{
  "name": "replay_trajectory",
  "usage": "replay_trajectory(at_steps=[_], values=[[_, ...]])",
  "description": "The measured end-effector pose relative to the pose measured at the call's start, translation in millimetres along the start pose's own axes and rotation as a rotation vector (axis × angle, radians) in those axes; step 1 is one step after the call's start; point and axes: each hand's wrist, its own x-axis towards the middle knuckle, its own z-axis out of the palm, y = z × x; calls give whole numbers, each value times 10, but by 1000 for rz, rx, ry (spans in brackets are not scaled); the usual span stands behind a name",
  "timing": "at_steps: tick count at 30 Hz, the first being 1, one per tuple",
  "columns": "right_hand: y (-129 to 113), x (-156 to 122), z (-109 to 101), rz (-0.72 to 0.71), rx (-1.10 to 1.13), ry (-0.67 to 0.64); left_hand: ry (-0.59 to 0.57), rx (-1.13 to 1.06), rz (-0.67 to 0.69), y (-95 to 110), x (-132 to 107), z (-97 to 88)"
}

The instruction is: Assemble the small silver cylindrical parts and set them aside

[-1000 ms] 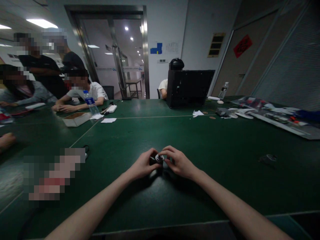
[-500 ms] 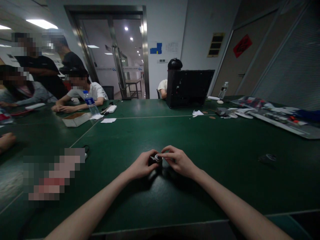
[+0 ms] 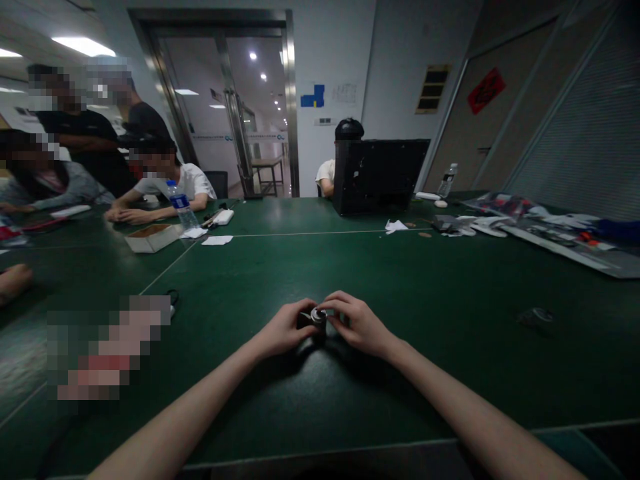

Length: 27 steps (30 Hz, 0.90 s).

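Silver-ringed dark part point(image 3: 314, 320) sits gripped between both hands, over the green bench point(image 3: 450, 360), midway along its near edge. Left hand point(image 3: 280, 329) closes around the dark body; right hand point(image 3: 358, 325) curls over the top, fingertips point(image 3: 331, 301) at the silver ring point(image 3: 317, 314). Working that ring seems the step in hand, and the next move calls for a steady two-handed hold.

The dark green bench point(image 3: 440, 387) carries a shallow open cardboard box point(image 3: 151, 239), a clear water bottle point(image 3: 181, 208) and loose white paper point(image 3: 217, 241) toward the left. A black case point(image 3: 377, 177) stands at the far edge, with a second bottle point(image 3: 447, 181) and spread printed sheets point(image 3: 560, 233) to the right.
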Motion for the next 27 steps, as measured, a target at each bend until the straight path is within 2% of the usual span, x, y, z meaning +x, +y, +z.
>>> replay_trajectory(at_steps=[13, 20, 27], values=[[-59, 88, 57, 91, 67, 63, -42, 2, 12, 70, 6, 35], [-18, 76, -77, 110, 87, 102, -7, 48, -14, 43, -5, 7], [121, 24, -156, 180, 10, -112, 4, 71, -56, -2, -2, -34]])
